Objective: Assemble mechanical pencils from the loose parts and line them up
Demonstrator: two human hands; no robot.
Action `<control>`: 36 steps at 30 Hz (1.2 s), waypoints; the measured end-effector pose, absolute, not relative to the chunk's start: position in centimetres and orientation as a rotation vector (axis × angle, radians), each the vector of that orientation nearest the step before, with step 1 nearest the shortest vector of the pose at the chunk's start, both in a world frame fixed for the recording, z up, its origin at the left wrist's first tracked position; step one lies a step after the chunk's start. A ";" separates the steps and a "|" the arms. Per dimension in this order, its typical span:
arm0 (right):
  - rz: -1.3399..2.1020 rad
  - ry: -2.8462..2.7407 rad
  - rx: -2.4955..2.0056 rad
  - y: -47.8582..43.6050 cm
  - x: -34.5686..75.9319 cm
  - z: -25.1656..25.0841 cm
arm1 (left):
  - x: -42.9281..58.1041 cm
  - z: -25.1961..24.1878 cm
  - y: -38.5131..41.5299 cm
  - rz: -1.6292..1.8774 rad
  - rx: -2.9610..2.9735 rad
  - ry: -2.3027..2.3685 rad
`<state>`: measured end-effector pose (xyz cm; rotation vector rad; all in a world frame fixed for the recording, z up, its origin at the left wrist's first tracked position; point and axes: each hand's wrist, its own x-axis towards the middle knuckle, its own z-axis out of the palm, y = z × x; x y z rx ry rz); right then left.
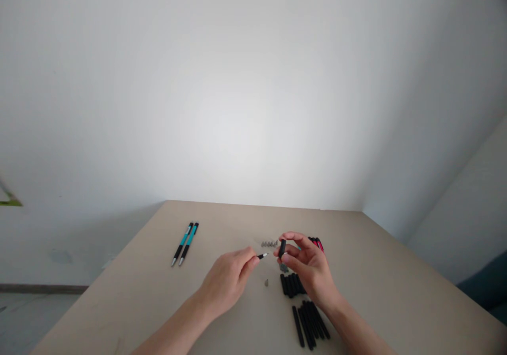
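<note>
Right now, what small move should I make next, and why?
Probably bring the short black cylindrical piece in your right hand to the thin silver-tipped black rod in your left hand: it points toward the piece, and a gap separates them.

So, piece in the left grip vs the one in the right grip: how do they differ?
Thickness: the slim piece in the left grip is thinner than the thick piece in the right grip.
Colour: the slim piece shows a pale tip; the thick piece looks black wherever visible.
Pose: the slim piece lies nearly level; the thick piece is closer to upright, slightly tilted.
Shared: both at least partly black.
</note>
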<state>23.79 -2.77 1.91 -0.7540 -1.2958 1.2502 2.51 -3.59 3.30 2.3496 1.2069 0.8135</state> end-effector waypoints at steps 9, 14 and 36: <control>1.233 -1.372 -0.856 -3.2 23.7 2.7 | 2.6 2.7 -3.2 0.840 2.330 1.251; 1.152 -1.456 -0.848 -3.2 23.7 2.3 | 2.6 2.9 -3.4 0.830 2.337 1.265; 0.712 -1.915 -0.972 -4.0 22.9 2.3 | 2.8 3.4 -3.8 0.568 2.353 1.241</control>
